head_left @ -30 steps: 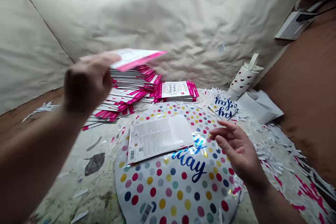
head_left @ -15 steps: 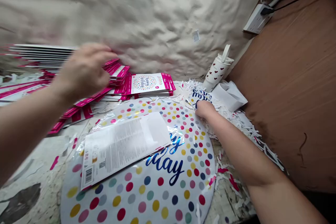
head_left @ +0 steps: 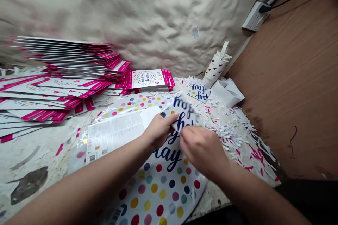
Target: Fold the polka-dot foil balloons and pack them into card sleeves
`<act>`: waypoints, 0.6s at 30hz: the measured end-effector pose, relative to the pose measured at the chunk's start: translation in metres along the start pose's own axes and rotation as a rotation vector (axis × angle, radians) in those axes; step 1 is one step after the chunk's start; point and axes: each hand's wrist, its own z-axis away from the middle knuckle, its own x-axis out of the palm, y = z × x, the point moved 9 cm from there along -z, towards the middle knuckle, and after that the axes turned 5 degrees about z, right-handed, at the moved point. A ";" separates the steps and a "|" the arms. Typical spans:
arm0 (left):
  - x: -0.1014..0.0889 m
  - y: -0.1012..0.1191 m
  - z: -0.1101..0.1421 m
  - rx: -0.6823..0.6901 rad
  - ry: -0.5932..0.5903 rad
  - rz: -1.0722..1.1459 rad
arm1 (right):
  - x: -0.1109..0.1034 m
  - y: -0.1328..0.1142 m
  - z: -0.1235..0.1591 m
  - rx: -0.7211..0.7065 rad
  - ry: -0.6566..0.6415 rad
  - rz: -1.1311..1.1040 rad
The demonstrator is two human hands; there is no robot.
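Observation:
A folded sheet (head_left: pixel 182 109) with blue lettering and dots, looking like a folded foil balloon, is held up between my two hands. My left hand (head_left: pixel 158 128) pinches its near left edge, thumb on top. My right hand (head_left: pixel 202 147) is closed on its lower right corner, fingertips partly hidden. Beneath them lies a big round foil balloon (head_left: pixel 155 188) with coloured dots and blue script. A white printed packet (head_left: pixel 116 130), text side up, rests on the balloon's left half, partly behind my left forearm. Another folded piece with the same lettering (head_left: pixel 199 92) lies beyond my right hand.
Pink-and-white packets (head_left: pixel 79 59) are stacked at the back left, with more fanned out in front. A smaller packet stack (head_left: pixel 148 79) stands beside them. A heart-patterned tumbler (head_left: pixel 216 68), white folded paper (head_left: pixel 229 91) and shredded paper strips (head_left: pixel 227 123) lie to the right.
My left hand put a packet on the back-left stack, then came to the middle. My right hand reached to the folded pieces and brought one back; both hands now hold it.

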 end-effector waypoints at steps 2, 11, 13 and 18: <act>-0.003 -0.013 0.017 -0.059 0.016 0.023 | -0.019 0.004 0.029 0.095 0.237 -0.133; -0.022 -0.043 0.101 -0.228 -0.220 -0.398 | 0.093 0.002 0.088 0.412 -0.610 -1.767; -0.051 -0.013 0.090 -0.049 -0.184 -0.759 | 0.103 0.016 0.099 0.538 -0.516 -1.822; -0.098 0.009 0.090 0.076 0.003 -1.854 | 0.113 0.086 0.132 0.867 -0.212 -1.747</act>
